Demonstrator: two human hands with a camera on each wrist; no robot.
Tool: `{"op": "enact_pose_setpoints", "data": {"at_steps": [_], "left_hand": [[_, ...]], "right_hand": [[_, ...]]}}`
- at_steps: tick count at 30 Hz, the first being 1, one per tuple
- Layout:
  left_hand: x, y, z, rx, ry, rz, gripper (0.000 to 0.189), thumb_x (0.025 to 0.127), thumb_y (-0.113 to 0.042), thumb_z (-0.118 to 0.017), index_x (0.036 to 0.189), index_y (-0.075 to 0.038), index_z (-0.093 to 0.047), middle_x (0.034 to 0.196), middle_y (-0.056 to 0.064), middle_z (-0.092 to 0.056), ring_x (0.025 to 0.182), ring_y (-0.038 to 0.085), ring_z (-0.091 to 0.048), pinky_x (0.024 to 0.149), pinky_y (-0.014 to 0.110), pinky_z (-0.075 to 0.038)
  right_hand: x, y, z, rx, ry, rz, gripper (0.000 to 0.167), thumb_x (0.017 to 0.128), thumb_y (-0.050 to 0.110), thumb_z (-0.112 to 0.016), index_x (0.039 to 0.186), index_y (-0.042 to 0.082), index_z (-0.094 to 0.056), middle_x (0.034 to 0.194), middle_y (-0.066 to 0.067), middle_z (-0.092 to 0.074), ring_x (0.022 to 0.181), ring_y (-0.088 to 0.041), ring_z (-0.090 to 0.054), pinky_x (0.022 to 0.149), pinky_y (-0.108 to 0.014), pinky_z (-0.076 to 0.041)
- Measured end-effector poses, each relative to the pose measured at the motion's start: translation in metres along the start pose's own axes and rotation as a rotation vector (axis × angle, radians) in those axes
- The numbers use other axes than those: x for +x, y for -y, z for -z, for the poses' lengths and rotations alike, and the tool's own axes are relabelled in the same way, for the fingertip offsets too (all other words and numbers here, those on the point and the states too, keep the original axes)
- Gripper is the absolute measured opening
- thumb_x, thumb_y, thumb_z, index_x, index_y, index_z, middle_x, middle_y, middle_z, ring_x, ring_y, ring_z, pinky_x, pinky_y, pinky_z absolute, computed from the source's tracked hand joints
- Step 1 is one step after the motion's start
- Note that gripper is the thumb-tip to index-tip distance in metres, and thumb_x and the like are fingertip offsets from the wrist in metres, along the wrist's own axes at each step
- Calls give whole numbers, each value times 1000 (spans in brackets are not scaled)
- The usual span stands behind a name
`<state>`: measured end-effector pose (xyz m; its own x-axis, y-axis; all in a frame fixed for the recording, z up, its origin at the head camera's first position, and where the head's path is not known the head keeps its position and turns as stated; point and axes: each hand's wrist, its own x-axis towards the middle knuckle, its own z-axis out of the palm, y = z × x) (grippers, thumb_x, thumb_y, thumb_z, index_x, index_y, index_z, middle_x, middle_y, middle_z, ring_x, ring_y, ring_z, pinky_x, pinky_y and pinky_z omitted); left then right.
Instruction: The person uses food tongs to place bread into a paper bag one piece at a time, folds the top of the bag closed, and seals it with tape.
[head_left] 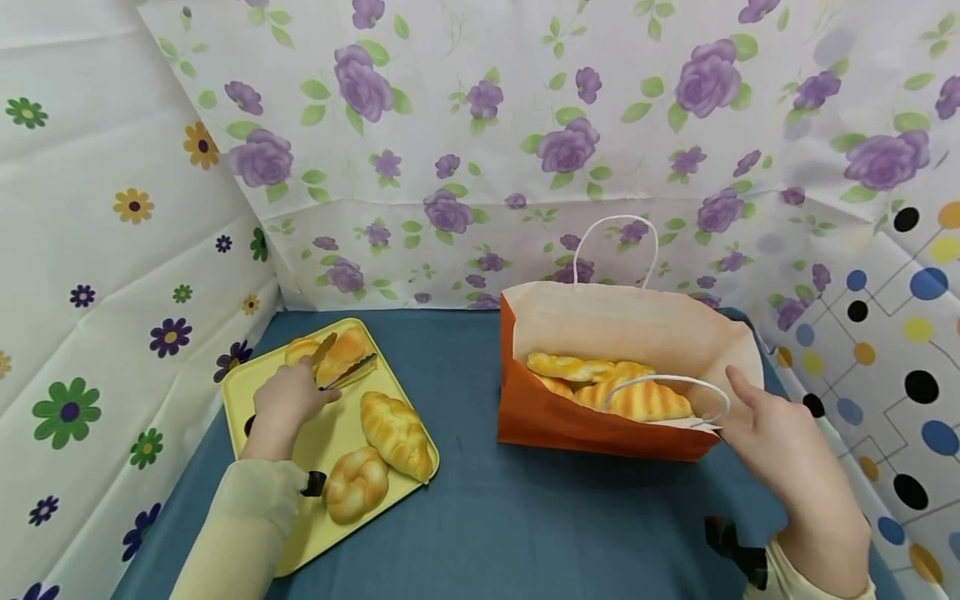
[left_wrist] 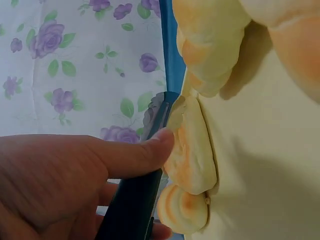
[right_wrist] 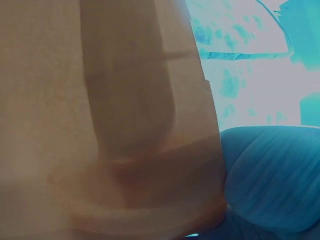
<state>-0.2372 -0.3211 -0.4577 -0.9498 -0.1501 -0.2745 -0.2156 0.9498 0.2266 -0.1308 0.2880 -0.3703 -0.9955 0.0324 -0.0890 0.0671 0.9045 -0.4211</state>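
My left hand grips a pair of tongs over the far part of a yellow tray. In the head view, the tongs' arms stand apart on either side of an oblong bread; whether they touch it I cannot tell. Beside it lies a small round bread. My right hand holds the right edge of an orange paper bag, its thumb at the bag's mouth. Several breads lie inside the bag. The bag's wall fills most of the right wrist view.
Nearer on the tray are a braided bread and a knotted roll. White handles rise from the bag. A blue tablecloth covers the table, with flowered sheets hanging behind and at the sides.
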Motion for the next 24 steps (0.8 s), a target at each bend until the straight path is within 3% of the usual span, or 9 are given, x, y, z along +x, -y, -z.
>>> {"op": "enact_pose_setpoints", "data": {"at_steps": [2,5,13,19,24], "left_hand": [[3,0,2,12,16,1,98,99,-47,-76,163,10,-29,143,47,-46,111,57,-62,75,60,-56],[7,2,8,31,37,-9,98,97,-46,-78,164,7,-30,146,44,-47,114,56,-62,78,61,-57],[17,6,28,56,54,-45,90,92,-38,-85,158,6,-43,149,40,-48,129,57,-53,88,67,-52],[18,2,25,46,75,-30,89,95,-33,-81,161,8,-37,151,41,-45,126,58,-56,88,69,-53],[16,2,19,53,57,-26,80,100,-35,-75,160,5,-41,150,40,-47,119,56,-60,82,64,-56]], "right_hand": [[-1,2,-1,2,-7,-2,72,109,31,-53,166,-4,-27,78,-22,-66,71,-41,-59,61,-47,-49],[-2,4,-3,9,-9,-9,70,107,26,-50,167,-2,-26,60,-2,-43,55,-24,-39,52,-37,-34],[-1,5,-6,0,-32,31,68,107,21,-49,167,-1,-27,57,0,-37,51,-22,-38,50,-35,-34],[-1,5,-9,-14,-76,62,66,106,17,-53,165,-3,-31,58,-1,-40,52,-22,-37,50,-35,-33],[-1,6,-10,-15,-89,53,66,105,14,-52,165,-3,-31,59,-1,-40,52,-22,-37,49,-35,-34]]}}
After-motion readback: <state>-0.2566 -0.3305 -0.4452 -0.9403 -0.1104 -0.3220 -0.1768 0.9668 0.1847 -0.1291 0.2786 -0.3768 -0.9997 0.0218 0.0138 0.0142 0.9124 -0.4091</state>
